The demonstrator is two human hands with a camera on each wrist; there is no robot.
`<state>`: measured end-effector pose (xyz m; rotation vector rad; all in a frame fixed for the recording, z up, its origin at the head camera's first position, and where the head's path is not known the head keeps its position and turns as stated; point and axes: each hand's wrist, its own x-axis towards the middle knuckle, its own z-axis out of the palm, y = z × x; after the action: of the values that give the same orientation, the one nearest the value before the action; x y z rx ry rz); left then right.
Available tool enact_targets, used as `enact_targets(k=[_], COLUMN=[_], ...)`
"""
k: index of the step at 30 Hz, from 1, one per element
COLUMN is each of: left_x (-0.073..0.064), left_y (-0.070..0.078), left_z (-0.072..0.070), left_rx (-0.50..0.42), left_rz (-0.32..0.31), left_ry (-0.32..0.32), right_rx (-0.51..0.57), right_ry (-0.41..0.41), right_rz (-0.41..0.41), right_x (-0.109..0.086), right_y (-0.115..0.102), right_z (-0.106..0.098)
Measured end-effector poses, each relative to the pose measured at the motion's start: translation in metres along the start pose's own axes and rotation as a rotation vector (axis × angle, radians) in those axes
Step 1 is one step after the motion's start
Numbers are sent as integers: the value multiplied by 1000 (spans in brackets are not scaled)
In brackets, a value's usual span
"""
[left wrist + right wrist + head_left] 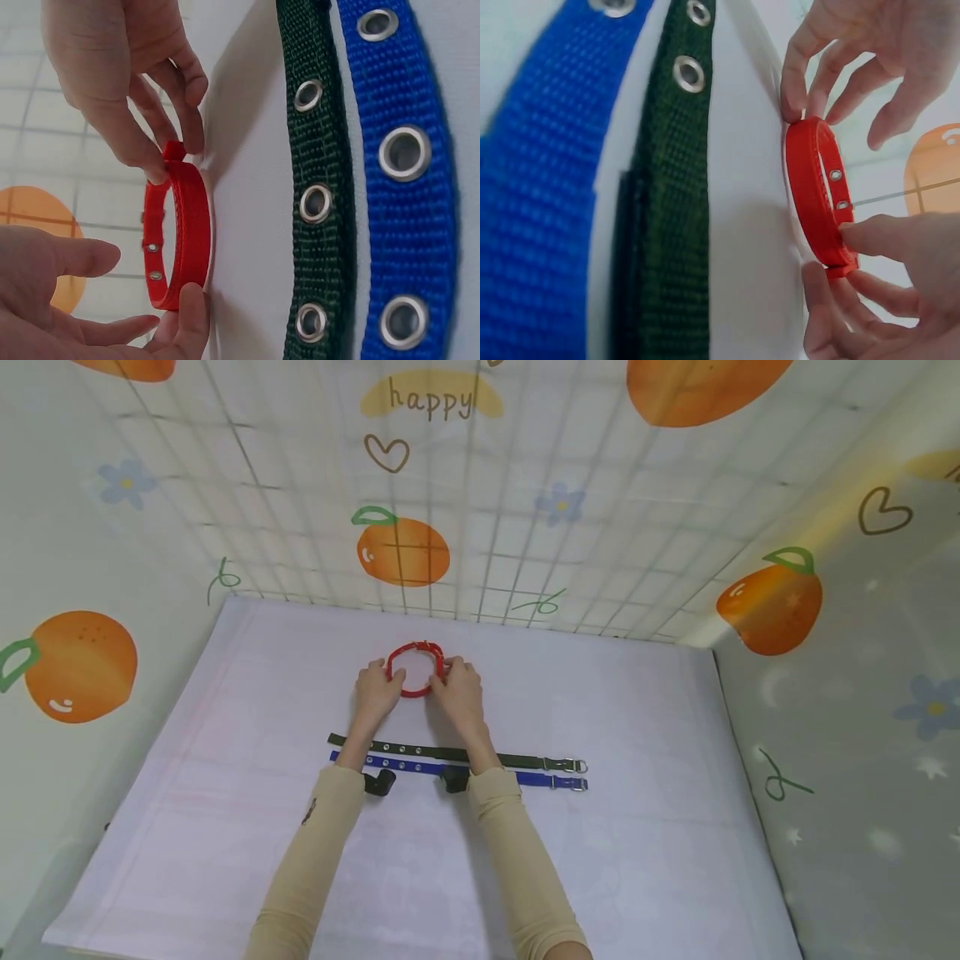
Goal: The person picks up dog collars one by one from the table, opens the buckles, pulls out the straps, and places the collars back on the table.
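Here I am, watching from afar: the right hand pinches a red webbing collar, thumb inside the loop, fingers outside, beside its small red tab. The left hand, opposite, only touches the outside of the loop with its fingertips, thumb held off the strap. So the hands are apart, with the collar between them, its loop standing on edge on the white tabletop and its fastened section on the side away from me.

Closer to the body, below both hands, I've got a green webbing collar and, just nearer, a blue webbing collar, laid out straight and side by side under the wrists, punched ends toward the left, metal buckles out past the right forearm. Beyond the hands there's a wire grid behind the orange-printed cloth.

My call on the step: buckled into a ring, the red collar is being steadied and placed. The next move, I'd judge, calls for settling the loop, loosening the right pinch gently so it doesn't tip, then reaching back for a straight collar.
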<state>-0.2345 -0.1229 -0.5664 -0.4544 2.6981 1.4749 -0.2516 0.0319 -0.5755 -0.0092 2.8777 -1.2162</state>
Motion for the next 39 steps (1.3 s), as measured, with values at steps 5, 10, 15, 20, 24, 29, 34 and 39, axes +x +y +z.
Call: enact_targets(k=[5, 10, 15, 20, 24, 29, 34, 39], left_x=[-3, -11, -24, -35, -42, -53, -67, -79], left_y=[-1, -2, -3, -4, -5, -7, -4, -2], left_z=[0, -5, -15, -24, -29, -33, -35, -34], left_rx=[-26, -73, -132, -133, -138, -132, -95, -35], left_rz=[-9, -14, 15, 72, 142, 248, 335, 406], left_ry=[-28, -53, -81, -103, -102, -106, -111, -100], right_rx=[27, 108, 157, 160, 146, 139, 132, 138], right_ry=[46, 58, 41, 9, -14, -33, -52, -74], right_rz=[-46, -94, -152, -208, -259, -323, -355, -372], right_x=[-3, -9, -18, -29, -36, -47, -64, -81], right_y=[2, 3, 1, -1, 0, -2, -3, -3], right_z=[-6, -14, -25, -41, -52, -67, -81, -93])
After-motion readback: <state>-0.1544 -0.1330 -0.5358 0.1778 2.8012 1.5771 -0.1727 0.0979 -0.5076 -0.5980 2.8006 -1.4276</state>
